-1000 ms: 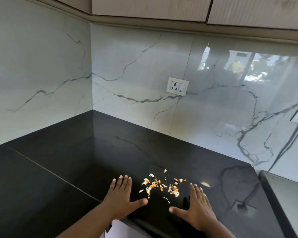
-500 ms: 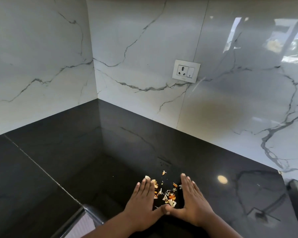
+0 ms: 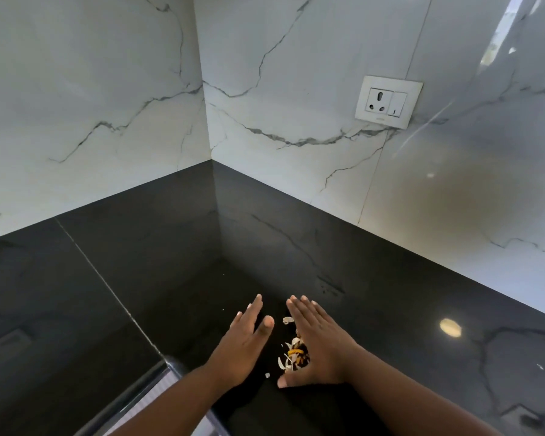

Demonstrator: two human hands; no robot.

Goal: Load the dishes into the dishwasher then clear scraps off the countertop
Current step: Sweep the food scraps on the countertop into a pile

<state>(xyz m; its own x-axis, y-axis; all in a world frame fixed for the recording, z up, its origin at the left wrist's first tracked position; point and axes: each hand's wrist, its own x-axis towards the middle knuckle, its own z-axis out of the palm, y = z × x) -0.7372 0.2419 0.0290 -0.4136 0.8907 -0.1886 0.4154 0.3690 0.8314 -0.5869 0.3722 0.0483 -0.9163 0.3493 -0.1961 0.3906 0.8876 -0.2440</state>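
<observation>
A small heap of orange and white food scraps (image 3: 293, 357) lies on the black countertop (image 3: 177, 262) near its front edge. My left hand (image 3: 244, 344) lies flat with straight fingers just left of the heap. My right hand (image 3: 320, 344) is flat too, its palm edge and thumb against the right side of the scraps, partly covering them. The two hands form a narrow wedge around the heap, fingertips close together at the far end. One loose white bit (image 3: 267, 375) lies near the right thumb. No dishes or dishwasher are in view.
White marble-look walls meet in a corner behind the counter. A white socket and switch plate (image 3: 387, 102) is on the right wall. A seam (image 3: 107, 287) runs across the counter on the left. The counter's front edge (image 3: 167, 366) is just below my left wrist.
Both hands have slid together across the counter, gathering the scattered scraps into a tight heap nearer the front edge. The view has tilted down and closer.
</observation>
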